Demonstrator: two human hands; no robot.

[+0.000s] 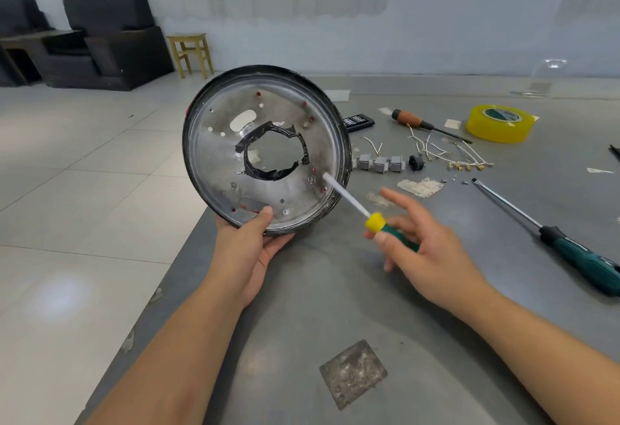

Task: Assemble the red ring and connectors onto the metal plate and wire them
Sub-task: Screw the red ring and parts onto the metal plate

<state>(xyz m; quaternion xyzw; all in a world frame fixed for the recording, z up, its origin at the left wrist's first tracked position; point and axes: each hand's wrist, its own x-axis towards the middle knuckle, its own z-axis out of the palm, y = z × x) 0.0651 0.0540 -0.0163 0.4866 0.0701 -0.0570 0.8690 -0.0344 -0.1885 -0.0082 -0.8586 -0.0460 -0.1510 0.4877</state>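
Observation:
My left hand (250,243) grips the lower rim of a round metal plate (214,156), holding it tilted up above the table's left edge. The plate has a black rim and a central hole ringed with black tape (250,137). Red shows through small holes and at the left rim. My right hand (426,250) holds a green and yellow screwdriver (379,223); its white shaft tip touches the plate's inner face at the lower right. Grey connectors (380,163) and white wires (443,152) lie on the table behind.
On the grey table (335,290) lie a teal-handled long screwdriver (550,236), a brown-handled screwdriver (422,122), a yellow tape roll (500,122), a black bit case (359,121) and a grey square plate (352,374). A black armchair and wooden stool stand far left.

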